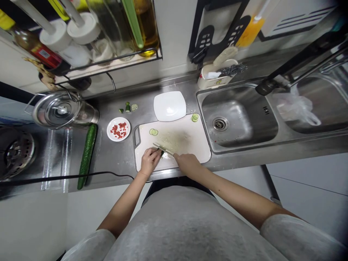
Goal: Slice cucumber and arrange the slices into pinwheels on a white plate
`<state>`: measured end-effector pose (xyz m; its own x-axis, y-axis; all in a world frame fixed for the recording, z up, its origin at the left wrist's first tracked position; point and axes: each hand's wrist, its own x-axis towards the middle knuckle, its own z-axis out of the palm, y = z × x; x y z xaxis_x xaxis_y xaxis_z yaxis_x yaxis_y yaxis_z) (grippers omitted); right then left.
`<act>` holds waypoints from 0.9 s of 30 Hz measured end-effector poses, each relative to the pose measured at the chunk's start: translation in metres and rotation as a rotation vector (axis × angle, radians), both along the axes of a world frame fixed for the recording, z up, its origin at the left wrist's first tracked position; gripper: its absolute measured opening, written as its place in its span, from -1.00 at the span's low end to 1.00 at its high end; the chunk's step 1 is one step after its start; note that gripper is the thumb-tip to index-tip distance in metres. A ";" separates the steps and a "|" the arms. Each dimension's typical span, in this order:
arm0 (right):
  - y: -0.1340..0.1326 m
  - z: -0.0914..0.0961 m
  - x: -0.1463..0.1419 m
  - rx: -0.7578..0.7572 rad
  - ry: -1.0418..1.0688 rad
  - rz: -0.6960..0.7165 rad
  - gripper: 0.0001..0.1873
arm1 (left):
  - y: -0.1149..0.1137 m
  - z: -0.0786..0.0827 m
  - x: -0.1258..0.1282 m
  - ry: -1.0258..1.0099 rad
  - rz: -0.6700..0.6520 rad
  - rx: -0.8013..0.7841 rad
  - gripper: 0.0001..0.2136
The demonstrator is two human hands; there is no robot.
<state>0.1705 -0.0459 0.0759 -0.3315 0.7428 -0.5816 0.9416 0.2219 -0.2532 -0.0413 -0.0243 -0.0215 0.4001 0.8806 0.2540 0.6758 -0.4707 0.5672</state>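
A white cutting board (187, 139) lies on the steel counter in front of me. My left hand (149, 161) is curled over a small green cucumber piece (162, 153) at the board's near edge. My right hand (187, 163) grips the handle of a knife (163, 149), whose blade points left over that piece. Cucumber slices (153, 132) lie on the board's far left, and more slices (194, 117) rest at its far right corner.
A whole cucumber (87, 156) lies left of the board, beside a small dish of red bits (118, 129). A white square plate (169, 105), cucumber ends (127, 107), a steel pot (62, 110), a black cable (54, 177) and a double sink (239, 119) surround the board.
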 end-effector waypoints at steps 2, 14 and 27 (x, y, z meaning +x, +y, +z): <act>0.002 0.000 0.001 -0.010 0.007 0.006 -0.72 | 0.000 -0.001 0.000 -0.008 0.001 -0.009 -0.81; 0.007 -0.004 0.001 -0.040 0.039 0.009 -0.67 | 0.000 -0.003 -0.001 -0.032 -0.009 0.000 -0.83; 0.007 -0.015 -0.001 -0.034 0.056 -0.012 -0.68 | 0.000 -0.003 -0.001 -0.051 -0.018 -0.009 -0.82</act>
<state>0.1695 -0.0386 0.0609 -0.3555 0.7267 -0.5877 0.9283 0.2015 -0.3125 -0.0419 -0.0244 -0.0250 0.4029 0.8756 0.2666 0.6369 -0.4774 0.6053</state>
